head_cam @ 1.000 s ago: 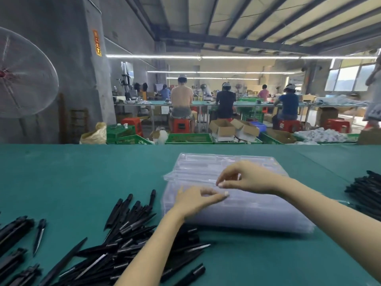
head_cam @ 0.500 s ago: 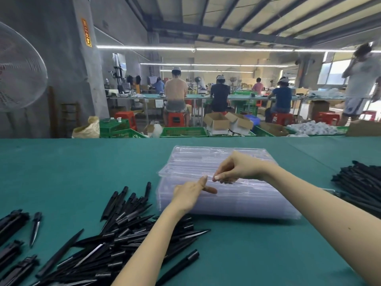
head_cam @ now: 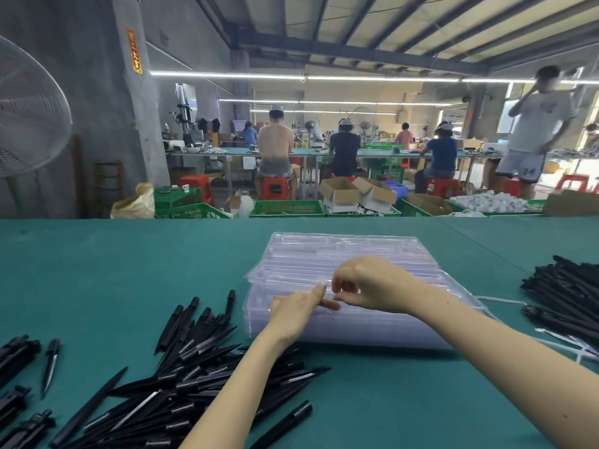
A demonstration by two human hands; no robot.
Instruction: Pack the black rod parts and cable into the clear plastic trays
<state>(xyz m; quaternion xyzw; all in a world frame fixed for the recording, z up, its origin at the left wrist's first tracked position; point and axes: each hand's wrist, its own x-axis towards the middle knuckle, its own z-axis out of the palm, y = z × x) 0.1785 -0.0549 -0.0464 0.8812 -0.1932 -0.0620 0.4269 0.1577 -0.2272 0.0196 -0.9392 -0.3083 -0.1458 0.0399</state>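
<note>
Atop tray stack (head_cam: 356,328): right hand (head_cam: 372,286) fingers pinching top tray; left hand (head_cam: 291,314) forefinger extended.

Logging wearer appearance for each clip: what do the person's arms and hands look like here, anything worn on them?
Both forearms are bare as far as the frame shows, with no sleeve in view. The left hand and the right hand wear no gloves, and no ring, watch or wristband is visible. A fingernail on the left hand looks pale and untrimmed-short; finer detail is too blurred to tell.
</note>
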